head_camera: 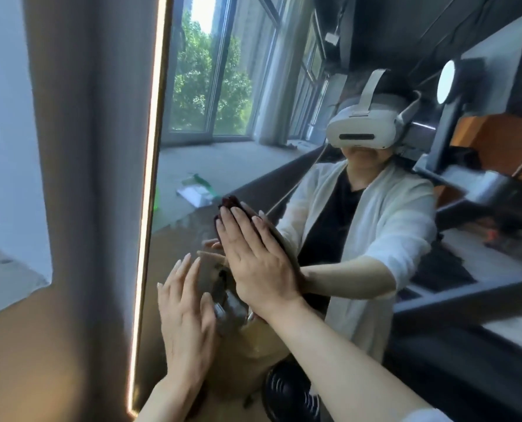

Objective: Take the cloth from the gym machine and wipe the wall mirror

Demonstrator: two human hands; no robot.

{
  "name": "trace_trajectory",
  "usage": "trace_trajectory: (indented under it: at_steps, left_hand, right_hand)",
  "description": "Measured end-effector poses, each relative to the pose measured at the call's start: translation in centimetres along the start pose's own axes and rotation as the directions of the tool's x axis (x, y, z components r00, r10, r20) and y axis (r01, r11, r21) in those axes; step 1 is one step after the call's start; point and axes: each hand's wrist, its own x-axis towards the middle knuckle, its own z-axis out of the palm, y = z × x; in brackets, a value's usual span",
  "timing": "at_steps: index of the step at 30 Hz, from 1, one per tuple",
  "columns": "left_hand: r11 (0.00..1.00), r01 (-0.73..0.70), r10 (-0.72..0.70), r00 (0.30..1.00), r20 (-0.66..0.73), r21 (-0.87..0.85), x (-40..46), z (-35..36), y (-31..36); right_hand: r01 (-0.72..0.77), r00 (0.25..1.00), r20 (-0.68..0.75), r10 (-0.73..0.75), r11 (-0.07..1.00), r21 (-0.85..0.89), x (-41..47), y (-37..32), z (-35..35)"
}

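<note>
The wall mirror (223, 166) fills the middle and right of the head view, its lit left edge (150, 184) running top to bottom. My right hand (253, 257) lies flat with straight fingers and presses a dark maroon cloth (231, 204) against the glass; only the cloth's top shows above my fingertips. My left hand (186, 315) is lower and to the left, fingers straight, palm toward the mirror and holding nothing. Whether it touches the glass is unclear. The mirror reflects me and both arms.
A grey wall panel (71, 178) stands left of the mirror's edge. Reflected in the glass are large windows (211, 86), a concrete floor with a white and green item (197, 191), a black gym machine frame (466, 190) at right and a dark ribbed object (290, 391) low down.
</note>
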Motion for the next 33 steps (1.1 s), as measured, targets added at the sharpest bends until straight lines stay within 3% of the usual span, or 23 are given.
trace_trajectory:
  at_steps: [2,4,6,7,8,9,11,14,16,17,18,19,20,22,23,25,27,30,33]
  left_hand:
    - [0.980,0.077,-0.078,0.997,-0.002,-0.184,-0.4,-1.7,1.0]
    - [0.850,0.238,-0.211,0.971,0.112,-0.470,-0.5,-3.0,2.4]
    - [0.537,0.458,-0.300,0.889,0.347,-0.708,-0.5,-4.2,4.3]
    - [0.421,0.544,-0.332,0.837,0.434,-0.726,-0.5,-4.7,5.2]
    - [0.365,0.613,-0.379,0.785,0.490,-0.701,-0.5,-5.4,6.0]
    - [0.332,0.665,-0.434,0.737,0.518,-0.669,-0.5,-6.0,6.7]
    - [0.218,0.727,-0.534,0.647,0.544,-0.651,-0.9,-6.6,7.1]
    - [-0.073,0.661,-0.588,0.576,0.567,-0.747,-1.6,-6.9,6.2]
    - [-0.156,0.581,-0.603,0.585,0.543,-0.799,-0.9,-7.0,5.5]
    - [-0.119,0.565,-0.620,0.600,0.506,-0.816,0.0,-7.0,5.0]
    - [-0.002,0.565,-0.658,0.621,0.426,-0.825,1.1,-6.9,4.5]
    - [0.156,0.551,-0.675,0.666,0.319,-0.820,2.6,-6.9,4.2]
    - [0.362,0.508,-0.617,0.759,0.208,-0.781,4.3,-6.8,4.0]
    - [0.753,0.232,-0.304,0.952,-0.013,-0.616,7.8,-5.6,3.7]
    - [0.863,0.058,-0.111,0.991,-0.075,-0.502,9.5,-4.4,3.3]
    - [0.952,-0.165,0.149,0.986,-0.081,-0.259,11.8,-1.7,3.1]
    - [0.956,-0.280,0.273,0.958,-0.088,-0.086,12.6,1.1,2.1]
    - [0.955,-0.297,0.294,0.945,-0.144,0.004,11.3,3.5,-1.1]
    - [0.977,-0.212,0.210,0.967,-0.141,0.003,7.6,4.4,-5.2]
  right_hand:
    - [-0.035,0.996,-0.074,0.051,0.979,0.200,-0.1,-0.5,-0.4]
    - [-0.166,0.972,-0.067,0.226,0.859,0.484,-0.2,-1.8,-1.2]
    - [-0.388,0.896,0.151,0.418,0.569,0.725,-0.2,-3.9,-3.5]
    - [-0.483,0.844,0.298,0.445,0.392,0.783,0.0,-5.0,-4.9]
    - [-0.543,0.809,0.423,0.408,0.243,0.804,0.3,-6.1,-6.0]
    - [-0.579,0.791,0.499,0.353,0.170,0.797,0.5,-7.0,-6.8]
    - [-0.589,0.806,0.534,0.254,0.259,0.766,0.5,-8.1,-7.1]
    - [-0.586,0.807,0.552,0.210,0.398,0.706,0.3,-7.6,-6.3]
    - [-0.469,0.883,0.364,0.296,0.568,0.676,-0.1,-6.0,-5.8]
    - [-0.385,0.922,0.221,0.319,0.674,0.630,-0.2,-4.8,-5.4]
    - [-0.297,0.949,0.088,0.302,0.770,0.565,-0.1,-3.3,-4.8]
    - [-0.213,0.970,-0.002,0.243,0.851,0.480,0.2,-1.7,-4.3]
    - [-0.145,0.982,-0.054,0.179,0.913,0.382,0.7,0.1,-4.0]
    - [-0.083,0.993,-0.069,0.096,0.981,0.177,2.0,3.2,-3.5]
    - [-0.073,0.997,-0.031,0.075,0.995,0.062,2.5,4.1,-3.4]
    - [-0.039,0.998,0.052,0.046,0.992,-0.123,2.7,4.5,-3.0]
    - [-0.027,0.998,0.051,0.039,0.976,-0.218,2.3,4.3,-2.3]
    - [-0.035,0.999,-0.003,0.036,0.963,-0.268,2.4,4.2,-1.7]
    - [-0.029,1.000,-0.013,0.026,0.954,-0.298,2.8,4.3,-1.4]
